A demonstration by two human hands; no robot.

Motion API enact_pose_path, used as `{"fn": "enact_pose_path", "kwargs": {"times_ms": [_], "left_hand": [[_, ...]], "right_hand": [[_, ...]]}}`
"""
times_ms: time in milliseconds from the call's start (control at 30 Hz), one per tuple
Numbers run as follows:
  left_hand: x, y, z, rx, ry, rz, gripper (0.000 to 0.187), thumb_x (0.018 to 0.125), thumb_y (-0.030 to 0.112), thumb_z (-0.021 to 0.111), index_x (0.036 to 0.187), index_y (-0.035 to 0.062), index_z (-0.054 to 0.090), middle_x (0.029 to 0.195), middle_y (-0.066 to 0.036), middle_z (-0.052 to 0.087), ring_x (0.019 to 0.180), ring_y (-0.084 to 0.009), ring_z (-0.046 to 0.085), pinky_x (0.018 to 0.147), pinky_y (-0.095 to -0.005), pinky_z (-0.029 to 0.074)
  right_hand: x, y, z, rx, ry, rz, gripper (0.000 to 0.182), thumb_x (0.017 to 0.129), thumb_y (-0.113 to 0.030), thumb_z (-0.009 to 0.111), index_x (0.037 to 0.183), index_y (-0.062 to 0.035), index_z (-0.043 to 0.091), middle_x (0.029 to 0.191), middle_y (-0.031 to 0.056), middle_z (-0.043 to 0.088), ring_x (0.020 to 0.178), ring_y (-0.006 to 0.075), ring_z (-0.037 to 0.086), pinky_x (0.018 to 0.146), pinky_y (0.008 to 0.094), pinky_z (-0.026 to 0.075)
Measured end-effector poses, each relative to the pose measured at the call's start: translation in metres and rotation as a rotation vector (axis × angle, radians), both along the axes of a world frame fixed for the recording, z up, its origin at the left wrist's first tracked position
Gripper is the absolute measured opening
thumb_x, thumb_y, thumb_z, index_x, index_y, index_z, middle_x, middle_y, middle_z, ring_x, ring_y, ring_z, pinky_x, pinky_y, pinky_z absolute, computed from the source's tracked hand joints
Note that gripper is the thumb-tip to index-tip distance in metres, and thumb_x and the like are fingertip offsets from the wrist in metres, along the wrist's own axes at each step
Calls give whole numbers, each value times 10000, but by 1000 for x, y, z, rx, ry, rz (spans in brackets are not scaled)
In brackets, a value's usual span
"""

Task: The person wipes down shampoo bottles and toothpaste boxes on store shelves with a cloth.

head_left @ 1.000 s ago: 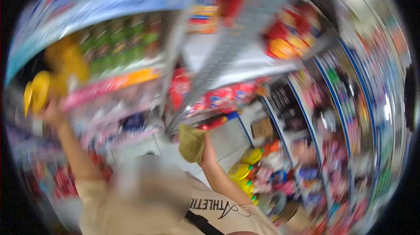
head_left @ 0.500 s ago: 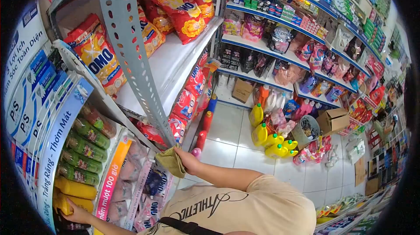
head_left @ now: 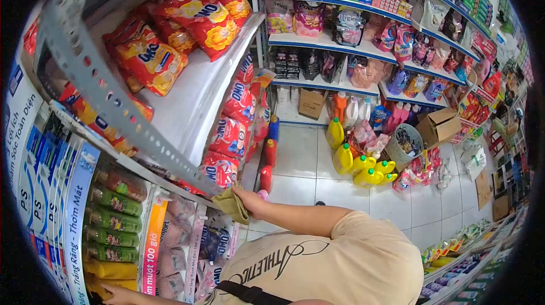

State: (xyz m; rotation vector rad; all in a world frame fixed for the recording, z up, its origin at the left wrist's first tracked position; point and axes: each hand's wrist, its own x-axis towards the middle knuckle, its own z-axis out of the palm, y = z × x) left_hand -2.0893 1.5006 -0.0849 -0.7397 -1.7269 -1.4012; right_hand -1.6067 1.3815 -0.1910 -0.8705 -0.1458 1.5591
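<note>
My right hand (head_left: pixel 250 202) is closed around a folded olive-green cloth (head_left: pixel 231 205), held beside the grey perforated metal upright (head_left: pixel 122 115) of the shelf. Low at the left, my left hand (head_left: pixel 118 295) is on the lowest of the yellow bottles (head_left: pixel 101 288) lying in the shelf bay, its fingers partly cut off by the frame edge. Another yellow bottle (head_left: pixel 116 270) lies just above it. Above these, several green bottles (head_left: pixel 116 218) lie stacked on their sides. Pink packs (head_left: pixel 173 259) fill the neighbouring bay, behind an orange and pink label strip (head_left: pixel 152 248).
Red OMO detergent bags (head_left: pixel 150 58) sit on the white shelf (head_left: pixel 181 101) above. Toothpaste boxes (head_left: pixel 42 171) stand far left. On the tiled floor are yellow jugs (head_left: pixel 368 175), a bucket (head_left: pixel 404 146) and an open cardboard box (head_left: pixel 440 126). Stocked shelves (head_left: pixel 335 38) line the back.
The view has shifted, bringing more of the upper shelf's bags into sight. My right hand keeps the cloth near the upright. My left hand stays at the yellow bottles, now lower in view.
</note>
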Motion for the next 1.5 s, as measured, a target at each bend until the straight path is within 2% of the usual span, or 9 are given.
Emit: {"fn": "enact_pose_path", "kwargs": {"times_ms": [200,400,567,600,667,867,1133,1300,1500], "left_hand": [[179,-48,69,558,32,-568,418,825,258,600,1082,-58,505,1029,-200,559,914,-302,569,792,-388,468],[415,-84,124,858,538,-1158,301,893,146,435,1108,-65,435,1094,-175,513,1035,-303,498,912,-419,388],[611,-111,61,226,145,-1410,273,846,275,519,1008,57,490,1069,-143,493,1020,-349,472,904,-462,364],[647,-126,66,128,241,-1812,248,759,197,600,947,58,515,1010,-120,507,1040,-335,452,894,-441,355],[698,-144,57,-150,543,-1942,226,594,112,625,818,99,598,988,-107,509,1039,-348,434,893,-443,343],[807,-145,49,-101,729,-2438,248,583,118,663,827,127,624,966,-77,536,1017,-329,446,842,-454,388],[972,-67,47,-59,552,-2540,333,618,129,663,937,78,582,1010,-118,517,1044,-350,446,888,-453,366],[1097,-15,99,-67,633,-2409,563,655,128,650,1159,16,425,1173,-186,408,1097,-357,402,946,-420,319],[1255,19,174,197,653,-2292,701,679,182,668,1265,-1,328,1290,-205,333,1174,-368,349,977,-418,299]], "right_hand": [[106,-34,-14,-34,-18,-66,446,915,-399,367,1128,-34,509,1054,88,592,915,171,589,814,288,450],[258,-107,-11,-60,-11,-275,426,923,-382,345,1117,-30,489,1057,117,581,946,224,578,832,348,456],[351,-167,-31,-82,-31,-531,438,924,-385,339,1133,-24,472,1094,131,559,971,237,568,841,362,454],[362,-178,-29,-83,-11,-560,438,926,-381,335,1138,-21,467,1106,134,551,985,244,560,852,371,449],[377,-196,-23,-77,38,-624,438,929,-372,328,1147,-15,456,1129,141,537,1014,258,546,876,389,437],[410,-221,-73,-89,84,-785,504,925,-413,245,1165,-30,469,1140,142,542,1047,277,528,921,418,393],[511,-203,-67,-78,97,-1202,439,922,-367,329,1184,-30,434,1162,130,519,1060,271,516,906,411,414],[556,-142,-19,-145,-146,-1391,396,929,-305,351,1161,2,444,1133,151,530,1008,259,544,876,372,429],[581,-122,-72,-175,-195,-1522,388,914,-277,385,1125,37,470,1072,148,552,958,231,556,833,339,436]]}}
